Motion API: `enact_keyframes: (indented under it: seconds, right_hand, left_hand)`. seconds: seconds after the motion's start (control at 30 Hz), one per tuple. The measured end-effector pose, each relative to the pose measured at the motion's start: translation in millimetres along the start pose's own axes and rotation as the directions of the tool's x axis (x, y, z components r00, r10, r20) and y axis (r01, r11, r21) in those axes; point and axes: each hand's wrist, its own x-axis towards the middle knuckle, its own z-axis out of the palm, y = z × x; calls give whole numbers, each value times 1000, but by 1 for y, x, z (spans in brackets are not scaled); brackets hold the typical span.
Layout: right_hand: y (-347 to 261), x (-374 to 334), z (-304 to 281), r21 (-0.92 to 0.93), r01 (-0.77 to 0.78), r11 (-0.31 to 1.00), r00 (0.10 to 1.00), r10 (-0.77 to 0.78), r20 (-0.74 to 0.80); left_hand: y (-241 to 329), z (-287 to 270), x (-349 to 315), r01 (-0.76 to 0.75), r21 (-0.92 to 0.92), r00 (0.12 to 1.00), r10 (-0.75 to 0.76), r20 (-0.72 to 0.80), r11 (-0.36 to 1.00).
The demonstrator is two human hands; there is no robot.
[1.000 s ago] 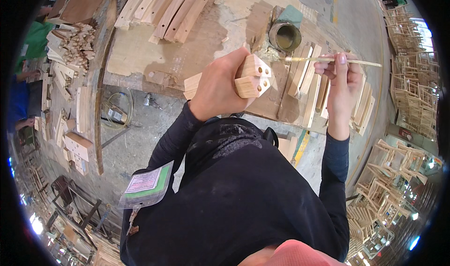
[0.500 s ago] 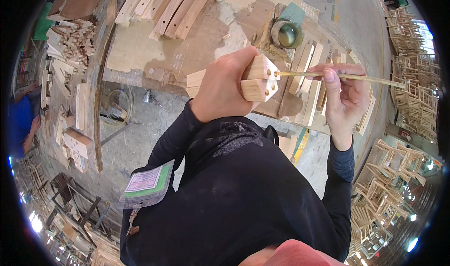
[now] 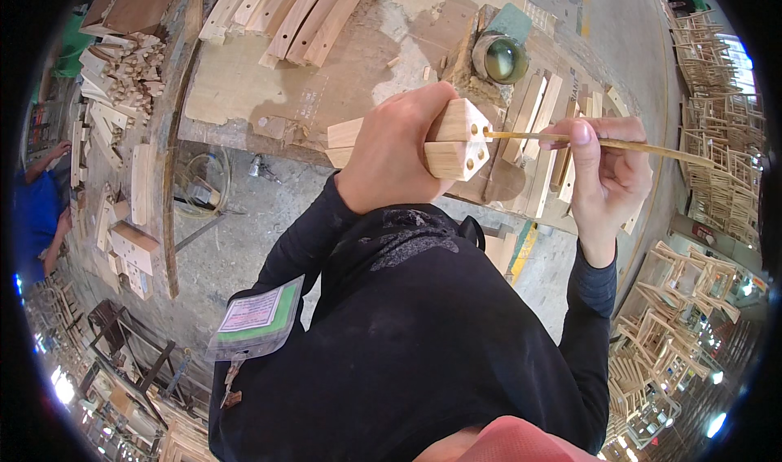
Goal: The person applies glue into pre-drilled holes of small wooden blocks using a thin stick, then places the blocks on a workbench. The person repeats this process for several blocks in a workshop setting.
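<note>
My left hand (image 3: 399,148) is closed around two pale wooden pieces (image 3: 450,160) held side by side, their angled ends facing right. Round holes show in those end faces. Between thumb and fingers, my right hand (image 3: 607,169) pinches a thin, yellowish stick (image 3: 538,137). The stick's left tip meets the end face of the upper piece at one of its holes; whether it goes inside cannot be made out. Its other end reaches out past my right hand. Beyond my hands on the bench stands a round container (image 3: 503,59) with whitish-green contents.
Curved wooden slats with holes (image 3: 314,18) lie on the cardboard-covered bench (image 3: 244,95). More wooden strips (image 3: 542,160) lie under my right hand. At left, a second bench holds a pile of small wood pieces (image 3: 134,71); a person in blue (image 3: 41,209) is beyond. Chair frames (image 3: 668,299) are stacked at right.
Both hands and the wooden pieces have shifted slightly right. The stick's tip has moved along the upper end face, and its free end droops a little more. The person in blue has moved an arm.
</note>
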Motion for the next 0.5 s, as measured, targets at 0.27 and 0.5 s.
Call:
enact_keyframes:
  seconds: [0.27,0.5]
  right_hand:
    - [-3,1,3,29,-7,1000,998,9,-59]
    - [-10,0,0,36,-65,997,998,66,-18]
  left_hand:
    - [3,2,1,21,-48,999,-22,-40,999]
    - [4,3,0,42,-63,999,-44,-31,997]
